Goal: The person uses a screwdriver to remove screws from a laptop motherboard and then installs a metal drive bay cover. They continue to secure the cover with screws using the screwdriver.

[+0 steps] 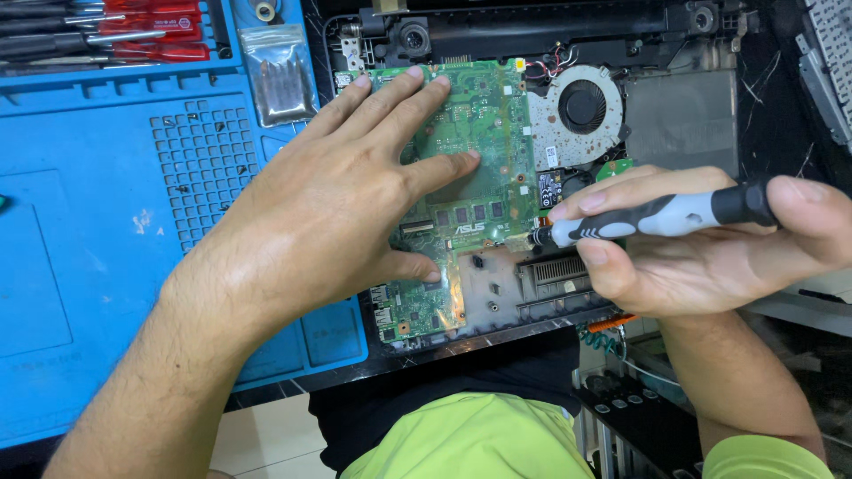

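Left hand lies flat and spread wide on the green circuit board, fingers fanned, palm pressing down, gripping nothing. The board sits inside the opened black laptop shell, just beside the round cooling fan, with the blue work mat off to the left. Right hand is curled closed around a slim grey-and-black screwdriver, held sideways, its tip at the board's right edge. That board looks light, thin and stiff, but fragile I'd say: best handled by its bare edges or pinned with a flat palm as here, never by the chips. It's green, crowded with small dark chips and fine traces, with a row of ports along its lower left edge. The screwdriver looks light, its grip rubbery and unlikely to slip. Red-handled drivers lie at the mat's top.
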